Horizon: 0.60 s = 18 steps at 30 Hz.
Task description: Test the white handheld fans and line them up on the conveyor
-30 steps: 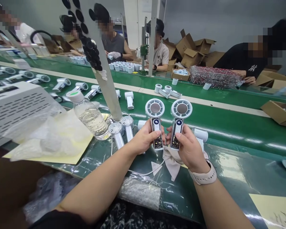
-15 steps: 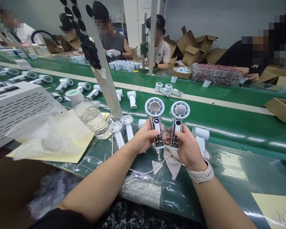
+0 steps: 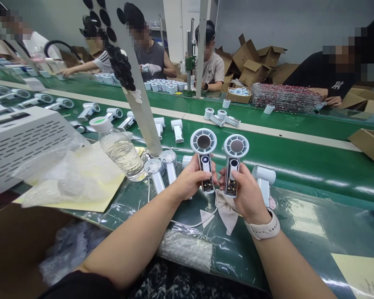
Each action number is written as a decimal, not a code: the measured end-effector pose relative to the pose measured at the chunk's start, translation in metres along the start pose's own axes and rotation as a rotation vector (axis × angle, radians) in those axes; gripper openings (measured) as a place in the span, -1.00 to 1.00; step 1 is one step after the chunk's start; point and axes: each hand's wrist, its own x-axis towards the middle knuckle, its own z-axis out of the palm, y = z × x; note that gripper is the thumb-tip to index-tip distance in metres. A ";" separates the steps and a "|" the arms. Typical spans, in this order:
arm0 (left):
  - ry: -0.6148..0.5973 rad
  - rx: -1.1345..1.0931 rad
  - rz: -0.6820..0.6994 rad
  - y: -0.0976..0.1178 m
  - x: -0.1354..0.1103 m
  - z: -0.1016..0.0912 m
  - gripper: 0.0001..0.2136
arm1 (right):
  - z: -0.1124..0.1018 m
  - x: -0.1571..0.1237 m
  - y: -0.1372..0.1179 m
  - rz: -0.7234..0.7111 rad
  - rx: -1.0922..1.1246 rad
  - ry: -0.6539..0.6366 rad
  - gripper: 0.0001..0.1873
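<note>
Head-worn view, forward and down, close above the left hand (image 3: pixel 191 179) and right hand (image 3: pixel 248 192)

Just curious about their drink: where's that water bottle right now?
In the head view, the clear plastic water bottle lies on its side on a yellow sheet, just left of white handheld fans near the person's left hand.

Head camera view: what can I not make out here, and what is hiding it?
- Left fan's screen: digits too small to read.
- Right fan's handle: partly hidden by the right hand.
- White machine: left end cut off by the picture's edge.
</note>
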 end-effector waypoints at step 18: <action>0.015 0.060 -0.023 -0.001 0.003 -0.001 -0.58 | 0.002 -0.003 -0.007 0.020 0.070 -0.030 -0.78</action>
